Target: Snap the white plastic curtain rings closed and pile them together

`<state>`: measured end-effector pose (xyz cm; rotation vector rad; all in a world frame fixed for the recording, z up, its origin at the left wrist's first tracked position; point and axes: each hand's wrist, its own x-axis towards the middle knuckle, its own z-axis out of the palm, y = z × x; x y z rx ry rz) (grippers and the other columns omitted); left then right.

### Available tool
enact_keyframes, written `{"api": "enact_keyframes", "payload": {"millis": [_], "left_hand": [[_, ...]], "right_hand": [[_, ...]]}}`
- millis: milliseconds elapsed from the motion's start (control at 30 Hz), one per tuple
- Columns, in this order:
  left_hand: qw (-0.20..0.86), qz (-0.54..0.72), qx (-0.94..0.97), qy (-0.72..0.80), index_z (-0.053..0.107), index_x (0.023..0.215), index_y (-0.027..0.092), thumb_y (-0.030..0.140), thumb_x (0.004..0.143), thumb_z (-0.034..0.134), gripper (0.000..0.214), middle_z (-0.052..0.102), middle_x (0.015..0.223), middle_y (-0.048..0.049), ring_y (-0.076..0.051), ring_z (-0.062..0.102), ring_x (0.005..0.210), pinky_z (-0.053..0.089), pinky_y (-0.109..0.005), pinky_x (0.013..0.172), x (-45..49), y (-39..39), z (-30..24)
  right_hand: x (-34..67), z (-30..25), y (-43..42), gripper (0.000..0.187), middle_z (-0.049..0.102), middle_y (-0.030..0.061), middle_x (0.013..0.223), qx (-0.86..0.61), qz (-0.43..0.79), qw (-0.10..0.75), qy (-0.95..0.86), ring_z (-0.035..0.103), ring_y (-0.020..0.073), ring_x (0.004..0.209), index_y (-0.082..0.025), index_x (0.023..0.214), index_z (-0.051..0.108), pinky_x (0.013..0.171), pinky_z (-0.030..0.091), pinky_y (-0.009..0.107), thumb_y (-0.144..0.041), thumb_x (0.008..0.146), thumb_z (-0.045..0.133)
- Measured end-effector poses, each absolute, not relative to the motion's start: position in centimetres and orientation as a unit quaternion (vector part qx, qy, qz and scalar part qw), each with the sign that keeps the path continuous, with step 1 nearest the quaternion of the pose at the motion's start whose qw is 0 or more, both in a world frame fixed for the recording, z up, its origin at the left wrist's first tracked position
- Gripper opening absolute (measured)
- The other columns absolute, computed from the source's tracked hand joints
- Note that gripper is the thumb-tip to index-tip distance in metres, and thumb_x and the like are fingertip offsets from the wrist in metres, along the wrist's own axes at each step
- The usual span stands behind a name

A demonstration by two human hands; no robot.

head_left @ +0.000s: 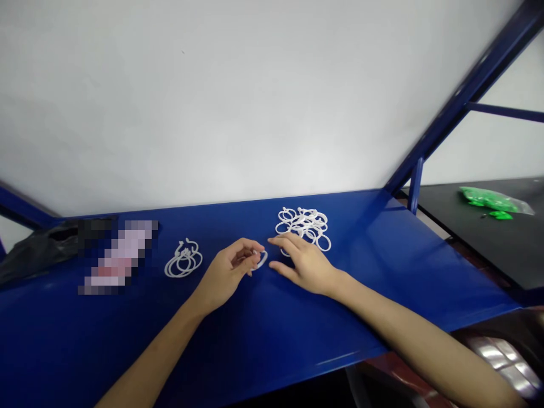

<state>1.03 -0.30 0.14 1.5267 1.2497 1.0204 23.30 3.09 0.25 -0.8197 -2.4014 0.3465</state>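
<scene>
My left hand [229, 271] pinches a single white plastic ring [262, 259] just above the blue shelf [374, 283]. My right hand [302, 262] lies beside it, fingers stretched out, fingertips close to that ring and to the near edge of a loose pile of white rings [304, 226]. A smaller bunch of white rings [184, 259] lies to the left of my left hand, apart from it.
A blurred pink and dark patch [117, 255] and a black bag [38, 249] lie at the shelf's left. A blue frame post [459, 96] rises on the right. Beyond it, a dark surface holds a green plastic bag [493, 199].
</scene>
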Motion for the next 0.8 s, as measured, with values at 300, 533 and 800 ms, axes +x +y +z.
{"api": "enact_keyframes", "payload": {"millis": [300, 533, 800], "left_hand": [[0.476, 0.414, 0.58, 0.516, 0.071, 0.099, 0.022, 0.045, 0.086, 0.068, 0.028, 0.076, 0.086, -0.0024, -0.017, 0.071, 0.072, 0.057, -0.032, 0.076, 1.4, -0.3, -0.2], [0.39, 0.485, 0.58, 0.525, 0.076, 0.095, 0.023, 0.041, 0.084, 0.069, 0.022, 0.077, 0.079, -0.0002, -0.016, 0.071, 0.064, 0.059, -0.027, 0.067, 2.8, -0.6, -1.1], [0.251, 0.492, 0.658, 0.512, 0.078, 0.092, 0.026, 0.021, 0.089, 0.064, 0.015, 0.079, 0.087, 0.0026, -0.013, 0.073, 0.07, 0.059, -0.024, 0.07, 3.2, -1.4, -2.0]], "right_hand": [[22.9, -0.4, 2.8, 0.018, 0.071, 0.0069, 0.095, -0.255, 0.197, 0.326, -0.889, 0.067, 0.0175, 0.084, -0.018, 0.116, 0.061, 0.078, 0.056, 0.032, -0.025, 0.102, 0.051], [22.3, -1.3, 2.1, 0.023, 0.066, 0.0071, 0.085, -0.274, 0.117, 0.387, -0.873, 0.061, 0.0161, 0.073, -0.013, 0.113, 0.066, 0.069, 0.052, 0.028, -0.023, 0.104, 0.047], [22.2, -1.9, 1.1, 0.027, 0.063, 0.0071, 0.079, -0.254, 0.0, 0.345, -0.903, 0.052, 0.0171, 0.07, -0.009, 0.113, 0.064, 0.064, 0.047, 0.029, -0.017, 0.105, 0.04]]}}
